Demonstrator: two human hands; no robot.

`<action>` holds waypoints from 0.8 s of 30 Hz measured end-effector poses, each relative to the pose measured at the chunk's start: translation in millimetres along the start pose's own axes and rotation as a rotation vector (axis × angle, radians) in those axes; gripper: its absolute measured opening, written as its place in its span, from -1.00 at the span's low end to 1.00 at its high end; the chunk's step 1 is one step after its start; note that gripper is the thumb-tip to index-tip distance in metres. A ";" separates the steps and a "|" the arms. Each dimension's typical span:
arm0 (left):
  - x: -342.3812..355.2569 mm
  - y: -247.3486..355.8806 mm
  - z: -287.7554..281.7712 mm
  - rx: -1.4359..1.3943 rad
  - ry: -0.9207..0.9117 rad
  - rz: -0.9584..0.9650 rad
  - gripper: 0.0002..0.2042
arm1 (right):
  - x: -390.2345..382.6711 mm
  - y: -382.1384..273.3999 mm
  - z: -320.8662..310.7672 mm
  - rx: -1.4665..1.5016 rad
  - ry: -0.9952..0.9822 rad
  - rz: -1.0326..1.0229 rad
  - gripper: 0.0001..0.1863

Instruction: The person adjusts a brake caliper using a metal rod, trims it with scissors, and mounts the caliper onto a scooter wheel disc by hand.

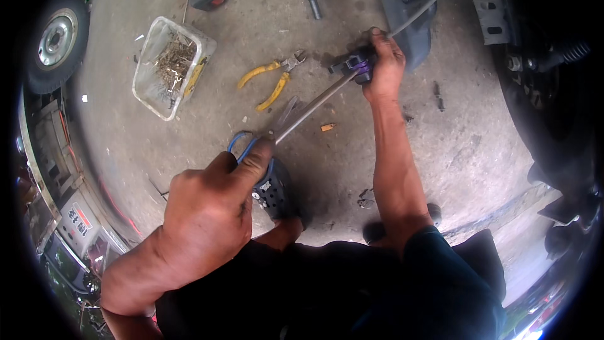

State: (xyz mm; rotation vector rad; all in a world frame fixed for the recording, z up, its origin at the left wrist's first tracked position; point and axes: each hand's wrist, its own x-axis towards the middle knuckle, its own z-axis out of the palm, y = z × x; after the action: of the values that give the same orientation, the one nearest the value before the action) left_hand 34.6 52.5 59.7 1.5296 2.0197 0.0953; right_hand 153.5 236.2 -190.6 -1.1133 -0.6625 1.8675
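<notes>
Left hand (217, 195) gripping rod (314, 111) — long axis slanting away rightward

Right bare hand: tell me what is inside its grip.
A black and purple part shows in the right hand, with straight grey metal rod sections extending on either side. The hand covers the rest of the part; whether the sections join there cannot be seen.

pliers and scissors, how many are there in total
2: metal pliers with yellow handles lie on the grey concrete floor, left of the right hand; metal scissors with blue handles are partly hidden by the left hand. Others may be hidden.
</notes>
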 end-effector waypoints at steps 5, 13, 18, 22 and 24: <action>9.9 1.1 -12.6 -0.050 -0.002 0.036 -0.59 | 6.6 7.1 -3.5 -0.040 0.033 -0.037 -0.82; 14.1 16.3 -23.3 -0.329 -0.167 -0.255 -0.61 | 3.0 -0.8 2.3 -0.052 0.009 -0.044 -0.83; 18.6 17.5 -29.5 -0.456 -0.176 -0.368 -0.63 | 1.2 -2.1 4.0 0.003 -0.018 0.013 -0.77; 10.2 26.1 -19.5 -0.624 -0.194 -0.521 -0.63 | 2.2 -1.0 6.2 -0.075 -0.007 -0.064 -0.82; 6.6 23.8 -14.6 -0.692 -0.154 -0.514 -0.63 | 1.0 -1.8 8.0 -0.070 -0.003 -0.066 -0.82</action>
State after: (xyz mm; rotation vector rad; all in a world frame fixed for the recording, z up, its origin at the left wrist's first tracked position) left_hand 46.6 70.6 78.4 0.5616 1.9055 0.4061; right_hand 146.9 237.8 -185.9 -1.1201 -0.7631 1.8027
